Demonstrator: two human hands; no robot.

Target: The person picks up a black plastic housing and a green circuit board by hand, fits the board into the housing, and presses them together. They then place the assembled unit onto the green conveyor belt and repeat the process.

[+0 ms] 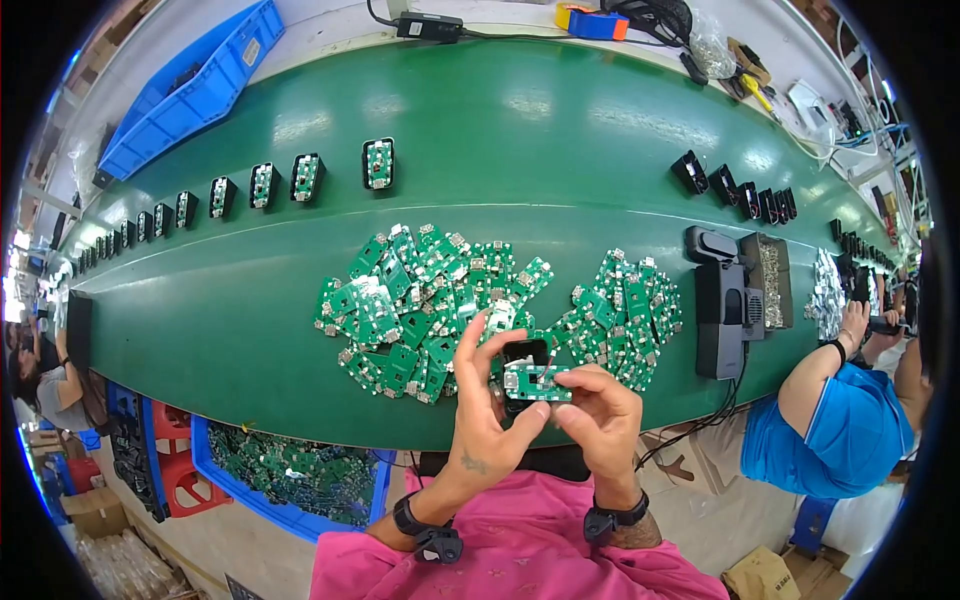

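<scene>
My left hand [482, 408] grips a small black plastic case [526, 350] by its side, thumb below and fingers above. My right hand [606, 412] pinches a green circuit board [538, 384] at its right end, holding it tilted over the case's near part. A thin wire seems to run between board and case; its ends are too small to tell. Just beyond my hands lies a wide heap of green circuit boards [415, 330], with a second heap of boards [630, 310] to its right.
Black cases with boards inside [306, 178] form a row at the far left. Several black cases [745, 196] stand far right. A dark grey device [720, 315] and a bin of small metal parts [772, 285] sit at right. A co-worker in blue [850, 430] sits beyond.
</scene>
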